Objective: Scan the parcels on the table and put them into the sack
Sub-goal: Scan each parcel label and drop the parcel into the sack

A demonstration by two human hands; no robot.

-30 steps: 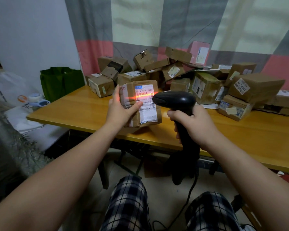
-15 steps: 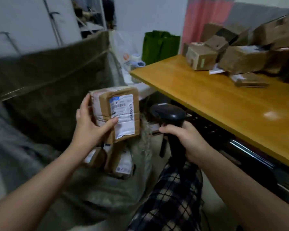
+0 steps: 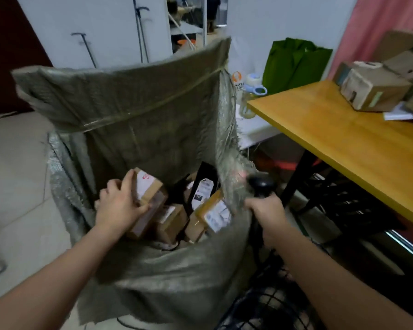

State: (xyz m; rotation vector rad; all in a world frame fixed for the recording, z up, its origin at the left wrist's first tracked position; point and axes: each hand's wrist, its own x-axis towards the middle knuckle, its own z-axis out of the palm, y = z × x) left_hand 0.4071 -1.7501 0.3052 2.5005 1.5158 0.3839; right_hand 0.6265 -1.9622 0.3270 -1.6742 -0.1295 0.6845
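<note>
The left hand (image 3: 119, 206) has fingers and thumb wrapped round a brown parcel (image 3: 149, 191), holding it tilted, low inside the mouth of the sack (image 3: 141, 120) and right above the boxes (image 3: 172, 221) already heaped there. I cannot tell whether it touches them. The right hand (image 3: 268, 211) is closed tight round the handle of the scanner (image 3: 260, 184), whose head sits just beside the sack's frayed right edge. From where I stand, the drop itself is the likeliest trouble. The heap is uneven, with corners sticking up and a black pouch (image 3: 202, 186) leaning at the back. A parcel let go at this angle could land on an edge, tip, and slide towards the near lip. That lip is slumped much lower than the tall back wall, so something could roll out over the front. The back wall stands up with nothing visibly holding it, and a knock from the forearm might fold it down over the opening. The loose threads on the right edge look ready to catch the scanner's head if the right hand swings back to the table (image 3: 343, 144) carelessly. There seems to be a reddish glow on the fabric near the head. If the beam is live, it might read a label on one of the parcels already in the sack and log it twice. More boxes (image 3: 372, 89) wait on the table, so plenty of the job is left, and haste would make each of these slips more likely.
</note>
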